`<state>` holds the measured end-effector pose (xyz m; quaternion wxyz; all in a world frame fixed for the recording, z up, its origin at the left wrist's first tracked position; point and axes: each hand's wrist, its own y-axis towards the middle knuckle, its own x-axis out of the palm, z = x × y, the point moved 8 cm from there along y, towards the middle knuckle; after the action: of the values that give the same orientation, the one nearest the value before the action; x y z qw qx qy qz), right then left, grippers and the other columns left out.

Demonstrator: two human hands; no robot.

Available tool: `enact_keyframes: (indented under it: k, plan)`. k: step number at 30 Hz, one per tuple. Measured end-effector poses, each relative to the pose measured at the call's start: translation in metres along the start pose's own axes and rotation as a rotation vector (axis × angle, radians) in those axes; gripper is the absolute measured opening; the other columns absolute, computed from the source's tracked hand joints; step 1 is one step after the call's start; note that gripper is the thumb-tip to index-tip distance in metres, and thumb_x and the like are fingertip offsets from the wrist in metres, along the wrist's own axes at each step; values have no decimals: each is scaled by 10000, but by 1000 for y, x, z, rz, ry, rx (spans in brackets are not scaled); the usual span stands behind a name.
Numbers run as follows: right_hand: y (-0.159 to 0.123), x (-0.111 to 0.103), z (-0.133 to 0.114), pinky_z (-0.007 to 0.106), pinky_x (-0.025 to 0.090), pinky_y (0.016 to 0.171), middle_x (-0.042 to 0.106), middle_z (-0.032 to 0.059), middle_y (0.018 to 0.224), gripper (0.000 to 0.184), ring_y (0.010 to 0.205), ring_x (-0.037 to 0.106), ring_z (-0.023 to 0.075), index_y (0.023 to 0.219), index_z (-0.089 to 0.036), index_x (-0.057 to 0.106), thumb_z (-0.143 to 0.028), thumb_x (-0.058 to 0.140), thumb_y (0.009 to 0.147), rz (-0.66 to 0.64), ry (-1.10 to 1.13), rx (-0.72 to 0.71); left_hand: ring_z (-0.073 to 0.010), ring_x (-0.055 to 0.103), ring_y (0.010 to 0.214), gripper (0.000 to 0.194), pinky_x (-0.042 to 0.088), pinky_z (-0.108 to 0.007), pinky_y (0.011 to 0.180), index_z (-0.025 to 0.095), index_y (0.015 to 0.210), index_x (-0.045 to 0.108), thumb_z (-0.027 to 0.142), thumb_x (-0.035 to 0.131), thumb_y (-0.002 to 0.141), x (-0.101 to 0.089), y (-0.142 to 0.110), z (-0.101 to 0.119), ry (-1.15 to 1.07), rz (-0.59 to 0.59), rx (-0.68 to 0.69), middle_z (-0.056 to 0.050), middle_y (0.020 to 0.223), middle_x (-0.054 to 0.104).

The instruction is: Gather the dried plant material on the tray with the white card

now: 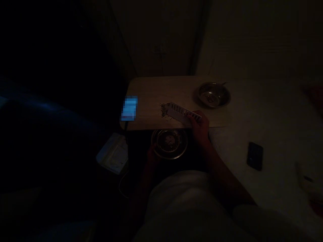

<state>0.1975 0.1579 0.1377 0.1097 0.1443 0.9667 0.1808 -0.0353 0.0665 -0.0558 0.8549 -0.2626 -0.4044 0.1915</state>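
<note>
In the dim head view, my right hand (200,123) is closed on a flat, pale slotted piece (180,114), whose exact kind I cannot make out. Its far end rests at a scatter of small dark bits (164,110) on the wooden table (148,87). Below the table's front edge, my left hand (152,152) grips the rim of a round metal plate (171,156). Some small pieces lie in the middle of that plate. A metal bowl (214,95) with something like a utensil handle at its rim stands at the back right of the table.
A lit screen (129,108) glows at the table's left end. A dark phone (255,156) lies on the pale surface (234,134) at right. Low on the left is a light box-like object (113,153), with a thin cable (120,188) near it.
</note>
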Motion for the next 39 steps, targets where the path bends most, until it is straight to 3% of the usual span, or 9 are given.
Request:
enact_keyframes:
  k: [8,20,30,35,39]
  plan:
    - [0,2,-4,245,396,609,587,-22,707,186,648,520,120,806,-188,637,-372,621,827,-36,8,-6,-305,546,1231,278,403,-459,1064,206,1013,712,287,634,758,-6,5,1,-10,-23,48,-62,1011,747]
    - [0,5,-4,251,398,611,574,-20,706,191,651,513,124,797,-193,626,-382,620,826,-66,23,14,-318,547,1226,157,391,-468,1077,192,859,721,240,639,734,-6,3,0,-8,31,6,-69,918,756]
    - [1,6,-4,246,399,611,588,-22,704,191,650,522,124,789,-195,630,-383,631,817,-59,26,8,-321,567,1203,239,404,-478,1064,172,934,722,261,658,722,0,2,-2,-12,-45,-20,-80,950,755]
    - [0,6,-4,247,407,624,596,-16,718,192,663,529,127,802,-191,630,-381,628,825,-72,32,14,-296,538,1242,240,399,-457,1075,214,973,719,291,617,770,-6,4,-1,-15,-13,25,-54,996,751]
    - [0,6,-4,244,405,622,592,-18,721,190,664,522,124,798,-193,630,-380,626,827,-76,25,8,-307,545,1232,196,396,-465,1077,182,908,720,259,615,761,-7,4,-3,-6,9,-9,-70,945,756]
